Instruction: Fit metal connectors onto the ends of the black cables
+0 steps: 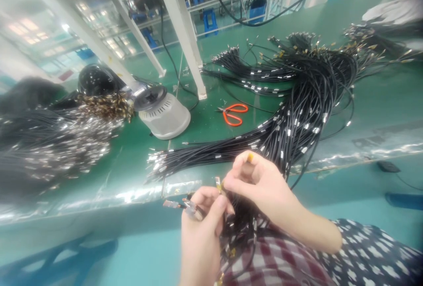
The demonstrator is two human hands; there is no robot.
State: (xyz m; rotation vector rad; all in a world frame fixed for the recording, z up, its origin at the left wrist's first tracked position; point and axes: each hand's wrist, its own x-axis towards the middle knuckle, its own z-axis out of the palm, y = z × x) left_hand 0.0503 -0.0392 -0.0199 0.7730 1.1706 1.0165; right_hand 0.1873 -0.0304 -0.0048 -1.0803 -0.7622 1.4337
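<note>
My left hand (206,217) is closed around black cables. Their cable ends (173,204), with clear sleeves and bits of copper colour, stick out past its left side. Between my two hands stands a small gold-coloured cable end (218,183), pinched low by the left thumb and forefinger. My right hand (259,180) has its thumb and forefinger together at the side of that end; its other fingers are curled, and a yellow patch shows on one. Below the hands, more black cables (239,220) hang over a checked cloth on my lap.
A large bundle of black cables (304,87) with white tags lies across the green table (380,96). Orange-handled scissors (235,114) lie beyond my hands, near a grey round-based device (167,116). Another cable heap (59,136) is at left. White posts (188,26) rise from the table.
</note>
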